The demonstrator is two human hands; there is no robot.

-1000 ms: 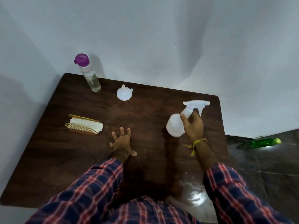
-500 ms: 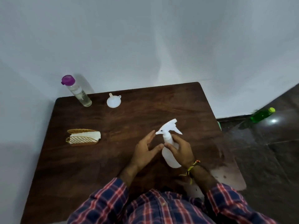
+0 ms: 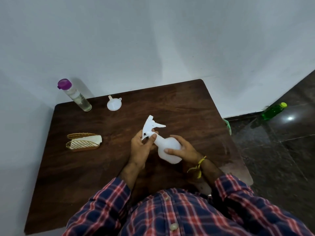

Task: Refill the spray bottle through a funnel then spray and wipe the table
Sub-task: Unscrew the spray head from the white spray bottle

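Head view. Dark wooden table (image 3: 179,106) set into a corner of pale walls; person in a plaid shirt leans over its near edge.

Spray bottle (image 3: 167,148), white, held above the middle of the table, tilted with the trigger head (image 3: 150,125) pointing up and to the left and the body lower right. It lies between the two hands, touching both.

Right hand (image 3: 183,150) wrapped around the round body of the bottle from the right side, thumb across the front, fingers curled behind. Yellow thread band (image 3: 198,165) on that wrist.

Left hand (image 3: 141,147) closed on the neck just under the trigger head, thumb and fingers pinching the collar. Whether the head is loose or seated on the neck cannot be told.

Far left corner: clear bottle with purple cap (image 3: 75,95), standing, some clear liquid inside. Just right of it, a white funnel (image 3: 114,103) resting on the table, spout up. Both well apart from the hands.

Left side of table: gold wire holder (image 3: 81,142) with a folded white cloth (image 3: 92,139) in it, near the left hand but not touching.

Floor at right: green bottle (image 3: 272,111) against the wall.
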